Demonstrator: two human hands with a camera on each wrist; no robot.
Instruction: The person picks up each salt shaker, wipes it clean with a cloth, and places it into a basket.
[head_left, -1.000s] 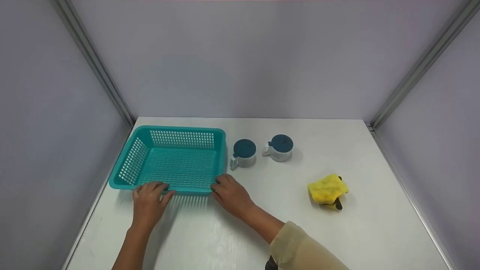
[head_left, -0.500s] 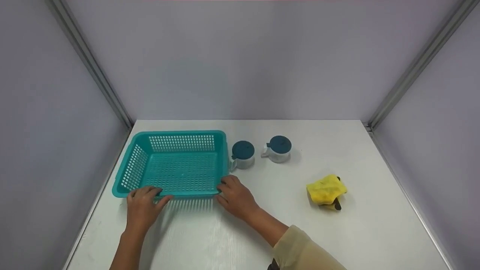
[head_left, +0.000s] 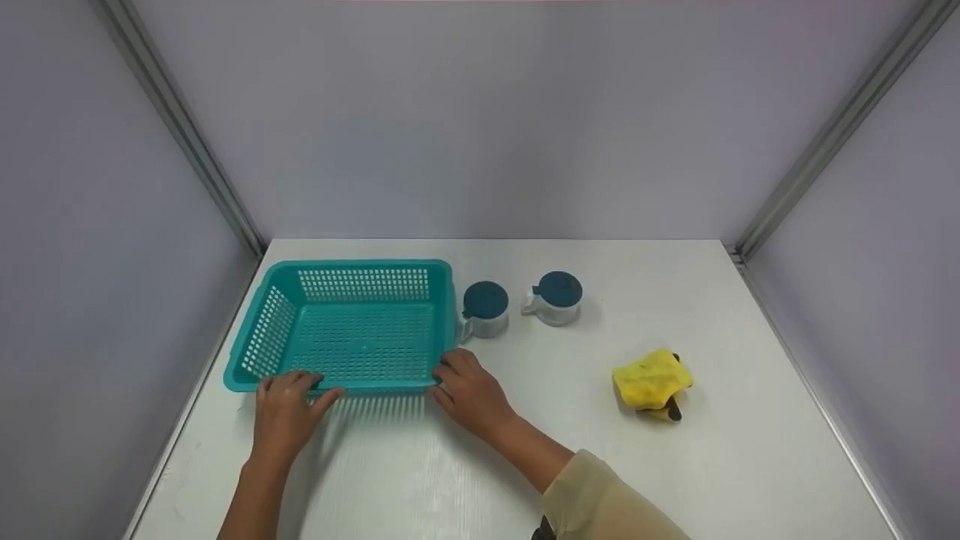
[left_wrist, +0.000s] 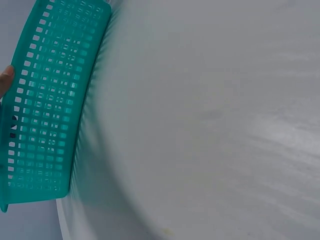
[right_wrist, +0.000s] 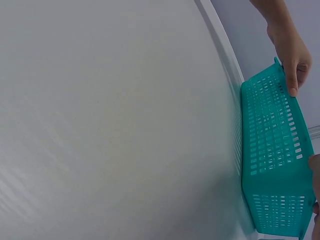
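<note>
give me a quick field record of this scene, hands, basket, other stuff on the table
left hand: grips the near rim of the basket, toward its left corner
right hand: grips the near rim at the basket's right corner
basket: teal, perforated, nothing inside, at the table's left side
lidded cups: two small white cups with dark teal lids, one right beside the basket, the other further right
yellow cloth: crumpled, on the right, something dark partly under it
table: white, with grey walls around it

Teal basket point(head_left: 352, 326), its walls a grid of small holes. White table point(head_left: 525, 450). Two pale cups point(head_left: 486, 309) with dark teal lids. Yellow cloth point(head_left: 651, 379) with black showing beneath. Beige sleeve point(head_left: 607, 502).
</note>
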